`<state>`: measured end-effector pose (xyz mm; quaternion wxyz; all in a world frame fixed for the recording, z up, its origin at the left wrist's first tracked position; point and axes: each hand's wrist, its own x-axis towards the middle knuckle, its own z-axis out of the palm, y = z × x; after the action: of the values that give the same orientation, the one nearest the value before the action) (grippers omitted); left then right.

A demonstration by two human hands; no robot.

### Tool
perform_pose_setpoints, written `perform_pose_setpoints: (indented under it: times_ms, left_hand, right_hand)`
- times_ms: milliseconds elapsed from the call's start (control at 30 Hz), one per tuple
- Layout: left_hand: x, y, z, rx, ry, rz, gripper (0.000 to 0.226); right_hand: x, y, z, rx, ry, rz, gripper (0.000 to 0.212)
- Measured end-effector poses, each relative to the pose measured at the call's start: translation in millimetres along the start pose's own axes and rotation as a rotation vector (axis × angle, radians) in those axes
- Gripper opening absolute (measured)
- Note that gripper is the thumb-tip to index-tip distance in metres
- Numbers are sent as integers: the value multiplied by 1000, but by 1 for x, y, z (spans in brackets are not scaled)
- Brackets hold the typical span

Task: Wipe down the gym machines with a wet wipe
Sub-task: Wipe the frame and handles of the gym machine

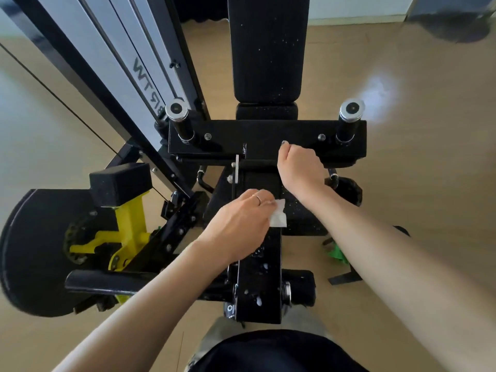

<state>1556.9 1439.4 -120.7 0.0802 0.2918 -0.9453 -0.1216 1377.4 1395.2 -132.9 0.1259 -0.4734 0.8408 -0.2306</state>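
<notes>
Wet wipe [277, 216] crumpled, beam [259, 264] running away

We see the wet wipe [277, 216], a small white crumpled sheet, lying pressed on the black central beam [259, 267] of the gym machine [268, 135], only its 3 o'clock edge showing. The beam runs from 6 toward 12 o'clock, speckled with white droplets and foam blobs near its 6 o'clock end. At 12 o'clock a black crossbar carries two chrome-capped pegs, with a padded black backrest [267, 49] beyond
</notes>
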Motion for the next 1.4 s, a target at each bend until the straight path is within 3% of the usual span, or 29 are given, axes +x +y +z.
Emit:
perform_pose_setpoints:
  times_ms: [133,333,467,533,633,700,900,1000,1100,1167,1400]
  left_hand:
    - [-34,17,-1,-55,-113,-10,37]
    - [-1,10,-1,23,-24,-292,50]
    - [-25,19,-1,-7,-191,-84,51]
    - [-45,20,1,12,-236,-20,50]
    - [-53,14,3,12,-183,27,45]
    - [-57,12,5,-58,-137,43,44]
    - [-81,0,8,-292,-1,119,43]
    - [-97,-7,18,-480,163,-31,27]
    - [-103,-15,26,-444,286,-268,19]
    - [-105,-20,33,-386,240,-307,20]
    - [-69,-36,16,-531,54,-316,14]
  right_hand:
    - [-3,6,1,16,-11,-71,55]
    - [-11,15,-6,131,-56,-152,36]
    - [-60,38,-17,170,131,-463,39]
    - [-94,48,-23,226,53,-604,43]
    - [-140,55,-21,227,-227,-705,48]
    - [-161,58,-13,194,-335,-691,52]
    - [-186,44,1,7,-257,-631,55]
    - [-192,33,11,-16,-235,-501,57]
    - [-197,27,19,-43,-216,-421,59]
    - [-210,24,21,-60,-192,-386,60]
    - [-261,23,23,-109,-250,-345,58]
